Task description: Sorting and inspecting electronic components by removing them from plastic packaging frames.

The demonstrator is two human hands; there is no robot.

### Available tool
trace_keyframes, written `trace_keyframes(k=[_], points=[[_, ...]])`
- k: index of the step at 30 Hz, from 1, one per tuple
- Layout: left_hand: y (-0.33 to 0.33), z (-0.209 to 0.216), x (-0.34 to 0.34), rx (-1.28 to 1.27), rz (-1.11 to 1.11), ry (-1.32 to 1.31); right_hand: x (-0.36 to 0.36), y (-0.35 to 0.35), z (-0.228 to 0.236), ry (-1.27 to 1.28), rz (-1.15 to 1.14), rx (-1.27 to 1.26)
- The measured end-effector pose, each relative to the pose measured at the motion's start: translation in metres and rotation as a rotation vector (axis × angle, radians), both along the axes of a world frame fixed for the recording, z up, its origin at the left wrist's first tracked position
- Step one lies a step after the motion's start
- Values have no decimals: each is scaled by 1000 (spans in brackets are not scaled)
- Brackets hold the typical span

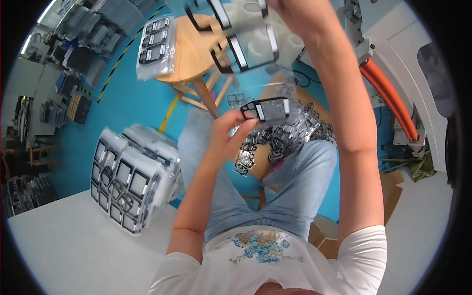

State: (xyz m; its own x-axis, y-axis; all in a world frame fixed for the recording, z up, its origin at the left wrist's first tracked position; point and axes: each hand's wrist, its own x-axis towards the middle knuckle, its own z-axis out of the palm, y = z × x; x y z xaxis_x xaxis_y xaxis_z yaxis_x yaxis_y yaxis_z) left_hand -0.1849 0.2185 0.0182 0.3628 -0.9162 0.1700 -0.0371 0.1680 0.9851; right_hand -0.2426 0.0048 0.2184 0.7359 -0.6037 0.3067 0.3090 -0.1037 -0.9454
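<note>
as a black-framed panel (273, 110) is pinched by the left hand (227, 130), the right hand's (301, 12) grip cannot be told.
jutting rightward beyond the left fingertips (250, 126), it is judged light, slick, best held by its rim.

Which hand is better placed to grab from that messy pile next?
Probably the left grip: it shows right beside the pile, though it's pinching a black-framed piece. The right grip is farther off, near the picture's top edge.
</note>
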Motion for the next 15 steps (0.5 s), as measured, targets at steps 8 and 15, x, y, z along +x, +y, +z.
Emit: trace_keyframes(k=[8, 15], points=[[40, 99, 21, -93, 103, 236, 72, -28, -7, -4, -108, 27], [0, 10, 51, 31, 163, 467, 105, -96, -162, 245, -253, 241]])
